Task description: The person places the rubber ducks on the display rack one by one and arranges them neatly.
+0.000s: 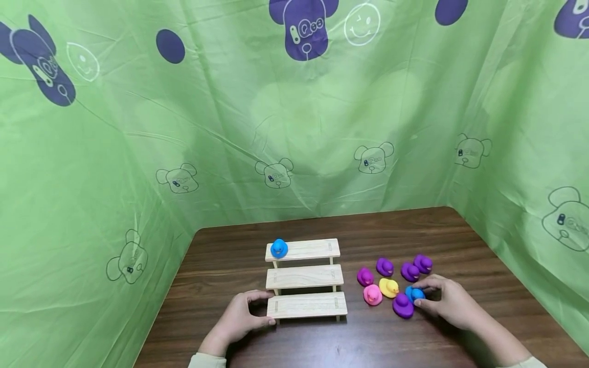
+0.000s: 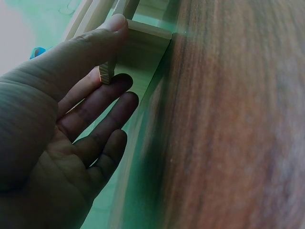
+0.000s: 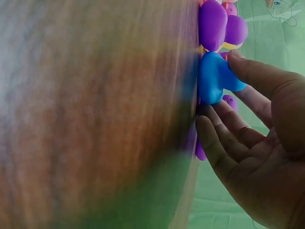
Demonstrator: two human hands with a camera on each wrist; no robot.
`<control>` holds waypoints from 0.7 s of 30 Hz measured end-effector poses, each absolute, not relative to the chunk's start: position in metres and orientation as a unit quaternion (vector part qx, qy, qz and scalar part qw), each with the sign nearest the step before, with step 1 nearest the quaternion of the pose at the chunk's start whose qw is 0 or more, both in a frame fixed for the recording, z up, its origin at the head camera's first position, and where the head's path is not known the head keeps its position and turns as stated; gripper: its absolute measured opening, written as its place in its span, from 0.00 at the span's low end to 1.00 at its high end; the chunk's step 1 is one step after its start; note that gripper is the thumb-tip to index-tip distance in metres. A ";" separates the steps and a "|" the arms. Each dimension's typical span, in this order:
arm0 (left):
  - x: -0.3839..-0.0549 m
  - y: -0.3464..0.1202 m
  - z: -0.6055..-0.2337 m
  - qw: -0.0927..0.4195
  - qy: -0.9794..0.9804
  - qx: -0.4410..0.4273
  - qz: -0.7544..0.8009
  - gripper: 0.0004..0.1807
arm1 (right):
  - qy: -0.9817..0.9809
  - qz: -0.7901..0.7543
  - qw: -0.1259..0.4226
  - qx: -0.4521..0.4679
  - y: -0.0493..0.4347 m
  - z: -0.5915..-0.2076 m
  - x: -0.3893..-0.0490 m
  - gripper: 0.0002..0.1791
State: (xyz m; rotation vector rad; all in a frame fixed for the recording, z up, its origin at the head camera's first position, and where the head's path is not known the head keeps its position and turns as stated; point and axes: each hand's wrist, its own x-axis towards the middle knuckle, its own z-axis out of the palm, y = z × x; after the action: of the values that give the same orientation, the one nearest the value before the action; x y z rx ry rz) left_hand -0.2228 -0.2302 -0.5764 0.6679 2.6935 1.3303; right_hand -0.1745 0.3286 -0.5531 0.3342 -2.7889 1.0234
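A wooden three-step display stand [image 1: 307, 305] stands on the table. My left hand [image 1: 243, 316] holds the left end of its lowest step, thumb [image 2: 115, 23] at the front edge and index finger behind. On the left of the top step sits one blue rubber duck [image 1: 278, 249]. At the right, my right hand [image 1: 448, 301] pinches another blue rubber duck [image 3: 212, 78] between thumb and fingers, down at the tabletop. Right beside that duck is a purple duck [image 1: 403, 305]; a yellow duck [image 1: 389, 288] and a pink duck [image 1: 372, 295] lie to their left.
Behind them are more purple ducks, including one [image 1: 384, 267] near the stand and a pair [image 1: 422, 263] farther right. A magenta duck [image 1: 365, 276] lies beside the stand. Green printed cloth [image 1: 322, 128] walls in the dark wooden table [image 1: 221, 245] at the back and sides.
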 end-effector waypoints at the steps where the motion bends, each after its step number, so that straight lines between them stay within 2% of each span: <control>1: -0.223 -0.230 -0.576 0.032 0.875 0.218 0.432 0.30 | -0.929 0.346 0.073 0.110 0.329 -0.553 -0.175 0.18; 5: -0.223 -0.231 -0.577 0.032 0.874 0.220 0.433 0.30 | -0.923 0.366 0.065 0.100 0.329 -0.553 -0.175 0.17; 21: -0.222 -0.231 -0.575 0.035 0.874 0.215 0.434 0.30 | -0.909 0.391 0.094 0.105 0.324 -0.533 -0.173 0.18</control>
State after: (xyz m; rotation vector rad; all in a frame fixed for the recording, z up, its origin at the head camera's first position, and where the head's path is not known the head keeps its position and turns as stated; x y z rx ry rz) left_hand -0.2219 -0.2309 -0.5752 0.6620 2.6869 1.3349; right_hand -0.1728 0.3236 -0.5331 0.3107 -2.6970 1.1604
